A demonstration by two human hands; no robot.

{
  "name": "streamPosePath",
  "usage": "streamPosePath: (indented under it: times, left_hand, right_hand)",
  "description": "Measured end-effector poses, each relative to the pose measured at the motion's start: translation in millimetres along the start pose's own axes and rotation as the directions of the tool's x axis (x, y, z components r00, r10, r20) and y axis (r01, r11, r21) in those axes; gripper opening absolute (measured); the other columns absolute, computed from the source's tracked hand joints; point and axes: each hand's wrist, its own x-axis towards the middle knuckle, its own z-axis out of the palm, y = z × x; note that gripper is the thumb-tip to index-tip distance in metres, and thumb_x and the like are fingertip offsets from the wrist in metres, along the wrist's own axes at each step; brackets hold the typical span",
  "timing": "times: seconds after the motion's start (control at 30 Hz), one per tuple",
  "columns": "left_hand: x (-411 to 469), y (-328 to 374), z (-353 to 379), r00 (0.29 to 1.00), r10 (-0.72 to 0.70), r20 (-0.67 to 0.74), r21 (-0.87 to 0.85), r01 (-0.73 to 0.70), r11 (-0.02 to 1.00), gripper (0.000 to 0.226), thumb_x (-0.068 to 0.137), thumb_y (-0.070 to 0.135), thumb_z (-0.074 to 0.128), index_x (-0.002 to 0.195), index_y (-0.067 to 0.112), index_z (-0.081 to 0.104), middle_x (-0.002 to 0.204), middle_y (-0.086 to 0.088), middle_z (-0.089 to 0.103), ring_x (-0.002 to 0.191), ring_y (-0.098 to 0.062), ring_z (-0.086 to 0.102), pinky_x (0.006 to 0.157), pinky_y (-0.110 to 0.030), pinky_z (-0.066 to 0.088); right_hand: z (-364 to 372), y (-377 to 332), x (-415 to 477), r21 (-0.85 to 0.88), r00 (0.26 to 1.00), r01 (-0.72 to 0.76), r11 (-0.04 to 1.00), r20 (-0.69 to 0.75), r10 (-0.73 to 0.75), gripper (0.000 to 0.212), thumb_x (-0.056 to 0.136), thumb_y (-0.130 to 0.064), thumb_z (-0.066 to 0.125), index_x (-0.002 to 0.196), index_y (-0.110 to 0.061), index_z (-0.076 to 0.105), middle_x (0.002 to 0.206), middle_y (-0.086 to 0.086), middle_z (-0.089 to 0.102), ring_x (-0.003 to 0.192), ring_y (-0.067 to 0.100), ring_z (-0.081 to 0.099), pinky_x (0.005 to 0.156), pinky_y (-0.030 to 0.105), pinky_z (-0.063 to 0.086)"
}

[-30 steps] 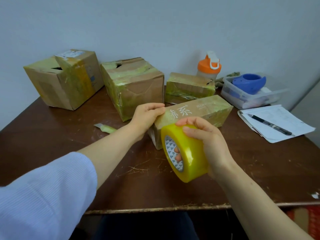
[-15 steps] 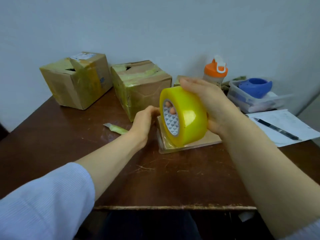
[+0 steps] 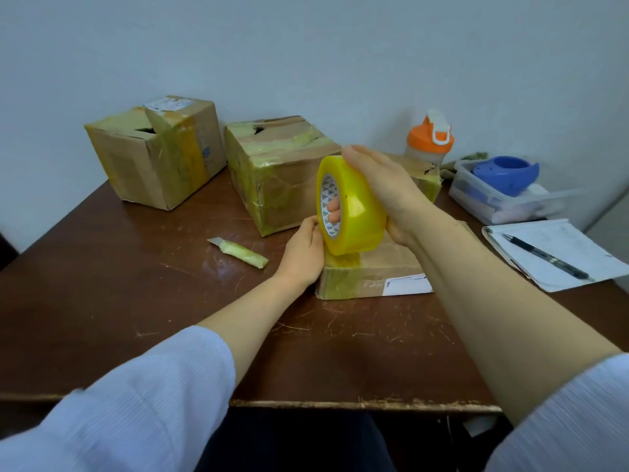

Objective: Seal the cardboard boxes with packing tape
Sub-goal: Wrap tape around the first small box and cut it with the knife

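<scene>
Right hand [image 3: 384, 189] grips the yellow packing tape roll [image 3: 355, 216], fingers [image 3: 335, 212] hooked through its core, roll sitting on the flat brown cardboard box [image 3: 374, 270] mid dark wooden tabletop [image 3: 136, 284]. Left hand [image 3: 303, 253] rests on the box's end, can't tell how its fingers sit. Clear plastic tub [image 3: 476, 202] holds a blue plastic thing [image 3: 503, 172].

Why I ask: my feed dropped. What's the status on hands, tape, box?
Right hand grips yellow packing tape roll, upright on flat cardboard box. Left hand against box's left end. Nothing blocking.
</scene>
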Motion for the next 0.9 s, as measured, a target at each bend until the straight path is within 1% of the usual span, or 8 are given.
streamPosePath:
  times: [0.17,0.27,0.33,0.4,0.53,0.63,0.77,0.9]
  left_hand:
    - [-2.1,-1.0,-0.4,1.0,0.018,0.006,0.028,-0.018,0.999,0.036,0.102,0.023,0.029,0.131,0.014,0.048,0.126,-0.008,0.058,0.115,-0.022,0.052,0.091,-0.031,0.04]
    - [-3.5,-2.0,1.9,1.0,0.023,-0.006,0.002,-0.023,1.0,0.037,0.103,0.025,0.029,0.13,0.009,0.05,0.124,-0.009,0.058,0.108,-0.018,0.052,0.078,-0.02,0.035]
    - [-1.3,-1.5,1.6,1.0,-0.012,-0.002,-0.052,0.012,0.999,0.036,0.103,0.025,0.032,0.129,0.008,0.051,0.126,-0.008,0.057,0.112,-0.019,0.052,0.086,-0.024,0.038]
    - [-0.6,-0.2,2.1,0.999,-0.043,-0.002,-0.112,0.043,0.993,0.033,0.102,0.024,0.036,0.128,0.009,0.051,0.127,-0.009,0.057,0.117,-0.022,0.052,0.098,-0.034,0.04]
    - [-1.9,2.9,4.1,0.998,-0.056,-0.025,-0.03,0.055,0.998,0.037,0.101,0.025,0.032,0.128,0.009,0.052,0.128,-0.009,0.056,0.114,-0.02,0.051,0.089,-0.027,0.038]
    - [-2.0,5.4,3.2,0.998,-0.054,-0.042,-0.02,0.053,0.998,0.037,0.101,0.021,0.031,0.13,0.01,0.051,0.129,-0.009,0.056,0.118,-0.021,0.05,0.092,-0.027,0.038]
    - [-1.9,6.5,4.2,0.997,-0.048,-0.067,-0.014,0.047,0.999,0.038,0.101,0.014,0.026,0.128,0.009,0.052,0.129,-0.01,0.054,0.117,-0.02,0.048,0.087,-0.02,0.034]
    - [-0.8,5.5,5.3,0.996,-0.054,-0.072,-0.074,0.048,0.996,0.037,0.1,0.012,0.027,0.125,0.009,0.054,0.118,-0.004,0.054,0.105,-0.013,0.047,0.074,-0.014,0.033]
  right_hand:
    - [8.6,-0.9,-6.8,0.016,0.999,-0.005,1.0,-0.054,0.006,0.046,0.091,-0.018,0.059,0.134,-0.013,0.045,0.048,-0.002,0.064,0.039,0.012,0.062,0.038,0.024,0.05]
    - [10.6,-5.9,-19.3,-0.018,0.998,-0.009,1.0,-0.066,0.007,0.047,0.092,-0.02,0.06,0.137,-0.014,0.045,0.048,-0.005,0.064,0.038,0.009,0.061,0.035,0.021,0.047]
    - [6.8,-11.7,-30.0,0.023,0.999,-0.018,1.0,-0.045,0.019,0.037,0.092,-0.018,0.059,0.129,-0.015,0.052,0.046,-0.006,0.064,0.039,0.01,0.062,0.036,0.022,0.048]
    - [3.1,-13.3,-44.1,0.0,0.999,-0.029,1.0,-0.024,0.029,0.023,0.092,-0.02,0.059,0.115,-0.017,0.06,0.06,-0.001,0.069,0.045,0.015,0.065,0.042,0.029,0.054]
    - [-2.9,4.4,-73.6,-0.083,0.994,-0.097,0.992,0.046,0.101,0.015,0.093,-0.025,0.058,0.103,-0.014,0.062,0.055,0.01,0.064,0.047,0.029,0.061,0.057,0.049,0.056]
    - [-7.1,17.2,-85.9,-0.082,0.988,-0.135,0.987,0.059,0.14,0.017,0.095,-0.027,0.055,0.103,-0.012,0.059,0.051,0.01,0.062,0.047,0.03,0.06,0.052,0.045,0.056]
    - [-9.3,36.1,-90.4,-0.081,0.981,-0.186,0.979,0.044,0.19,0.02,0.095,-0.03,0.055,0.107,-0.015,0.057,0.053,0.009,0.063,0.047,0.029,0.06,0.051,0.039,0.054]
    - [-11.6,49.8,-92.2,-0.065,0.966,-0.251,0.966,0.039,0.254,0.018,0.094,-0.032,0.056,0.106,-0.018,0.056,0.053,0.014,0.061,0.048,0.033,0.06,0.055,0.044,0.055]
